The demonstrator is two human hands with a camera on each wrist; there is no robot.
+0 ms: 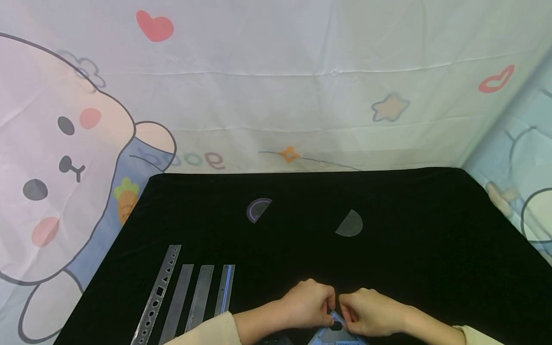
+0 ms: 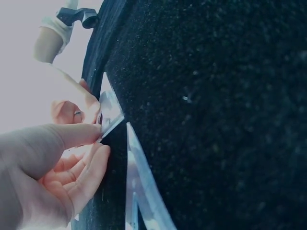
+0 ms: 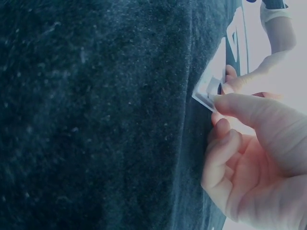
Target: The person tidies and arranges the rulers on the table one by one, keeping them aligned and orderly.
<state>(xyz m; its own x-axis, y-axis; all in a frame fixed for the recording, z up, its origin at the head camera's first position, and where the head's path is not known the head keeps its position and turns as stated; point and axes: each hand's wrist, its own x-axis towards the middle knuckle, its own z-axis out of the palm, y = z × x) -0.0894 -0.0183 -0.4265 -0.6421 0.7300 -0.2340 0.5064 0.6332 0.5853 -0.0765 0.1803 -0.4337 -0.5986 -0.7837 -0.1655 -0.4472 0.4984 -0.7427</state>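
A clear set square (image 1: 338, 337) with blue markings and a cut-out lies at the bottom edge of the head view, one corner pointing away from me. My left hand (image 1: 309, 303) pinches its left side between thumb and fingers. On the other side, my right hand (image 1: 374, 311) pinches it near the same corner. In the right wrist view the set square (image 3: 209, 86) shows between both thumbs, slightly tilted. Close by on the cloth, the left wrist view shows a second clear triangular piece (image 2: 136, 177), apart from the held one.
Several straight rulers lie side by side at the left, among them a long stencil ruler (image 1: 156, 293) and one with a blue stripe (image 1: 225, 290). Farther back are a purple-edged protractor (image 1: 258, 210) and a plain protractor (image 1: 350, 224). Black cloth (image 1: 431, 249) covers the table.
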